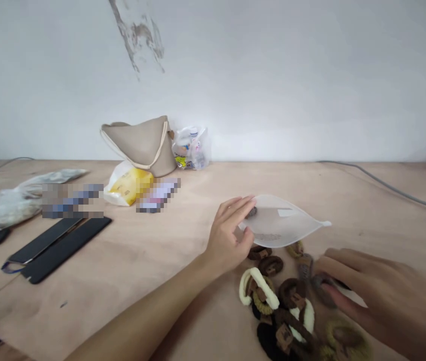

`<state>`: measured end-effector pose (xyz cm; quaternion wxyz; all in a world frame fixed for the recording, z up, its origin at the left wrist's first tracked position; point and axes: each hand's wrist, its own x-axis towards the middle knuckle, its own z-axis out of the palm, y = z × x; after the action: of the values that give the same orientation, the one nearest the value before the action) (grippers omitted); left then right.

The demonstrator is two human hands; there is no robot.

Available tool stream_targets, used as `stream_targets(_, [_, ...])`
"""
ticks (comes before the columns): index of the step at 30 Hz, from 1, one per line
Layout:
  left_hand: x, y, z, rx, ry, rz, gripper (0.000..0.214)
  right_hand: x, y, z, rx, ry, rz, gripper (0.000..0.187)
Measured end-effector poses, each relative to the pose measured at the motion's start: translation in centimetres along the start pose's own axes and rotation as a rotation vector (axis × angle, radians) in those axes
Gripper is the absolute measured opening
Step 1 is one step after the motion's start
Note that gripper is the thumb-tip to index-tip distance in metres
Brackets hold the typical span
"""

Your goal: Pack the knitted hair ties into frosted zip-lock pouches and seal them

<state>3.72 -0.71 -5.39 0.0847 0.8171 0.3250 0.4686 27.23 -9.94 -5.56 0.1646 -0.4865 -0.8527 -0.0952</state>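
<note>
My left hand (pixel 231 235) is closed on the near end of a frosted plastic zip bag (pixel 297 225), whose other end with a white slider points right. Something dark and round (pixel 251 212) shows by my left fingertips, at the bag's left end. Below the bag lies a loose pile of fabric hair ties (pixel 269 265) in brown, cream, black and olive, several with small brown tags. Over the pile's right side my right hand (pixel 374 286), slightly blurred, has its thumb and fingers on a grey hair tie (pixel 321 288).
Along the wall stand a beige bag (pixel 141 143) and a clear plastic bag of items (pixel 193 150). Nearer are a yellow and white packet (pixel 132 185), a blurred-out phone-like object (pixel 158 195), black flat strips (pixel 69 248) and a filled plastic bag (pixel 13 205). A grey cable (pixel 389 188) runs at right.
</note>
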Motion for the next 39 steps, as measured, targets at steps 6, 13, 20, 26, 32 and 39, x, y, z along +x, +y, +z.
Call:
stream_targets(6, [0.0,0.0,0.0,0.006,-0.003,-0.006,0.053,1.0,-0.5,0.6,0.038,-0.058,-0.103,0.036])
stream_targets(13, [-0.1,0.0,0.0,0.015,-0.002,0.000,0.052,1.3,-0.9,1.9,-0.051,-0.176,-0.071,0.033])
stream_targets(20, [-0.1,-0.1,0.1,0.003,0.003,0.023,0.052,2.5,-1.1,-2.4,0.031,0.114,-0.129,0.032])
stream_targets(26, [-0.2,-0.1,0.0,0.003,-0.003,0.005,0.053,3.1,0.0,-2.0,0.038,0.136,0.011,0.041])
stream_targets(32, [-0.1,-0.3,-0.1,-0.001,0.000,0.010,0.053,-2.7,1.3,-0.3,0.101,-0.074,-0.002,0.027])
stream_targets(39, [-0.1,0.0,0.0,0.007,0.001,0.004,0.053,-3.0,0.6,0.2,0.080,-0.186,-0.034,0.031])
